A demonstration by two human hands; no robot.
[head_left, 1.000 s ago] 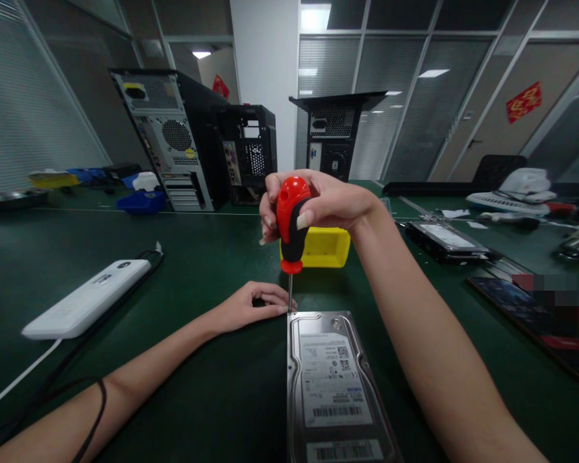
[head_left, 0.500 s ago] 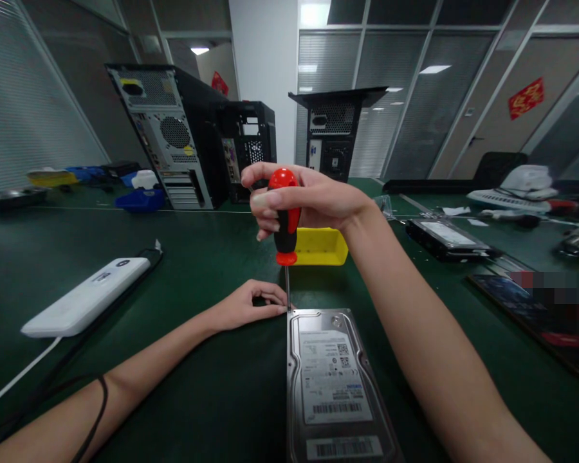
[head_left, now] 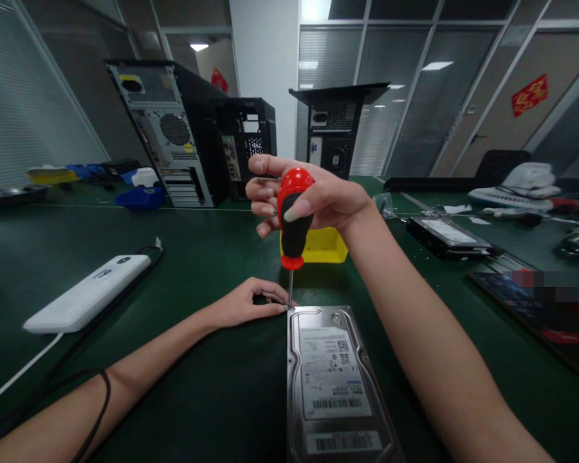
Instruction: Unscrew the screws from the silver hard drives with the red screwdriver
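A silver hard drive (head_left: 335, 379) with a white label lies flat on the green table. My right hand (head_left: 318, 196) holds a red and black screwdriver (head_left: 295, 222) upright by its handle, thumb on the near side and the other fingers partly spread behind. The screwdriver's shaft runs down to the drive's far left corner. At that same corner, the fingertips of my left hand (head_left: 255, 303) touch the drive's edge beside the shaft, with thumb and fingers pinched together. Whatever may be between those fingertips is too small to make out.
Behind the screwdriver sits a yellow bin (head_left: 325, 246). A white power strip (head_left: 89, 292) with cables lies left. On the right are another hard drive (head_left: 446, 235) and a dark tablet-like device (head_left: 525, 315). Computer cases (head_left: 197, 128) stand at the back, near a blue tray (head_left: 141, 199).
My right hand has turned and its fingers have loosened and spread around the handle. The handle has shifted slightly right. My left hand and the drive stay at nearly the same place.
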